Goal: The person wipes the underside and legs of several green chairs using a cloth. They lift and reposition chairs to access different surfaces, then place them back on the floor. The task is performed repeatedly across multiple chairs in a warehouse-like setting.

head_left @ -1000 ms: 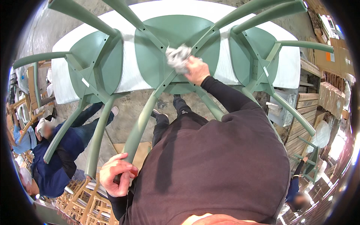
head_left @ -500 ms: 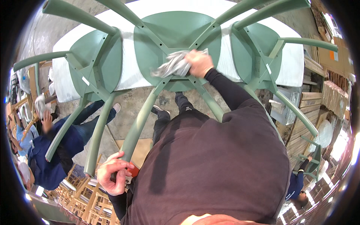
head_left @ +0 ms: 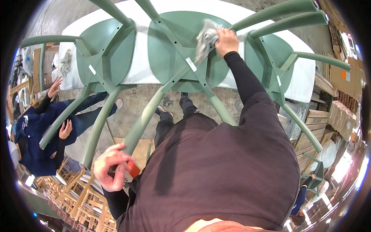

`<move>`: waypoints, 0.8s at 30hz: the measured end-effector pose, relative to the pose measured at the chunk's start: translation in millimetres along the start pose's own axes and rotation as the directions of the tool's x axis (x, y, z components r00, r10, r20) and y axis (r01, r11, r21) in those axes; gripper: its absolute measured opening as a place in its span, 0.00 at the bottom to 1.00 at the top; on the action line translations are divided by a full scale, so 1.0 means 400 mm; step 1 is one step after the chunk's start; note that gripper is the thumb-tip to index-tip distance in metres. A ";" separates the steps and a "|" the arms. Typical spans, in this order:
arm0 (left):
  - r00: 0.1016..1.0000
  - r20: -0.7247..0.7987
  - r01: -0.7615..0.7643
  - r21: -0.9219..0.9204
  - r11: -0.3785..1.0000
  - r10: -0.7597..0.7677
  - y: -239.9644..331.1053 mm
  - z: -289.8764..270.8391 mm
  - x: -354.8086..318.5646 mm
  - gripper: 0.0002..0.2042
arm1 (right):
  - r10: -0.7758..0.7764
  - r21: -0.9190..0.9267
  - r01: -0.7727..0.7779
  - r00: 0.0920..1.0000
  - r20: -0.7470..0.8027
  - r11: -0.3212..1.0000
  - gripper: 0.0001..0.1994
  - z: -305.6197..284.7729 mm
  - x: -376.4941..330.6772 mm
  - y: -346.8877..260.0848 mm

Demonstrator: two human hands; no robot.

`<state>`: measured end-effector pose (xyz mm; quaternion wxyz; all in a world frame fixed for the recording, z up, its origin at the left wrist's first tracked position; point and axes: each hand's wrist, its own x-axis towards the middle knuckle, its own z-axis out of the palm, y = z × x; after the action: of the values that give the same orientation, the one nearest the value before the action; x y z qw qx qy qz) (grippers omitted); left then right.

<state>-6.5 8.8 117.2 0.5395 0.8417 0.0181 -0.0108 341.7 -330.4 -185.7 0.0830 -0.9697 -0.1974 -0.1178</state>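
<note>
An upside-down green chair is in front of me, its round seat [head_left: 166, 34] underside up and its legs pointing outward. My right hand [head_left: 227, 41] grips a crumpled grey cloth [head_left: 207, 38] against the frame, near the base of the far right leg. My left hand [head_left: 112, 167] is closed around the end of the near left chair leg [head_left: 143, 118]. An orange and pale piece [head_left: 133, 169] shows beside that hand, partly hidden; I cannot make out what it is. A white label [head_left: 191, 64] sits on the crossed braces.
More upturned green chairs stand left [head_left: 102, 50] and right [head_left: 266, 58] on the white-covered table [head_left: 139, 54]. At the left, a person in dark blue [head_left: 42, 131] has both hands raised near a grey cloth [head_left: 65, 63]. Wooden frames [head_left: 85, 193] stack lower left; another person [head_left: 299, 203] handles a green chair at right.
My right hand has carried the cloth away from me and right, uncovering the brace label. The chairs have shifted slightly in view. The person at left has let go of their cloth.
</note>
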 end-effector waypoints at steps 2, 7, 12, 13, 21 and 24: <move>0.999 -0.037 -0.008 0.039 0.999 0.010 0.001 0.003 -0.004 0.08 | 0.016 0.008 -0.015 0.998 -0.062 1.000 0.17 0.015 0.019 -0.021; 0.995 -0.097 0.010 0.122 0.992 0.002 0.019 0.013 0.007 0.15 | -0.250 0.470 0.213 0.968 0.016 0.856 0.17 0.031 -0.226 -0.274; 0.993 -0.119 0.013 0.091 0.996 -0.002 0.002 0.004 -0.009 0.15 | -0.401 0.542 0.327 0.916 0.021 0.774 0.19 -0.019 -0.245 -0.283; 0.992 -0.124 0.013 0.088 0.996 -0.002 0.001 0.008 -0.012 0.15 | -0.249 0.493 0.282 0.959 -0.133 0.823 0.20 0.012 -0.199 -0.270; 0.993 -0.116 -0.023 0.064 0.998 0.030 0.016 0.005 0.023 0.12 | 0.018 0.509 -0.306 0.869 0.494 0.805 0.25 0.199 0.225 -0.353; 0.992 -0.127 0.002 0.062 0.998 0.006 0.018 0.002 0.012 0.13 | -0.213 0.427 -0.030 0.833 0.510 0.904 0.22 0.174 0.144 -0.312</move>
<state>-1.2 5.1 123.1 0.5111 0.8569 0.0514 0.0429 356.6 -181.7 -222.9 0.2231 -0.9110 -0.2805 0.2042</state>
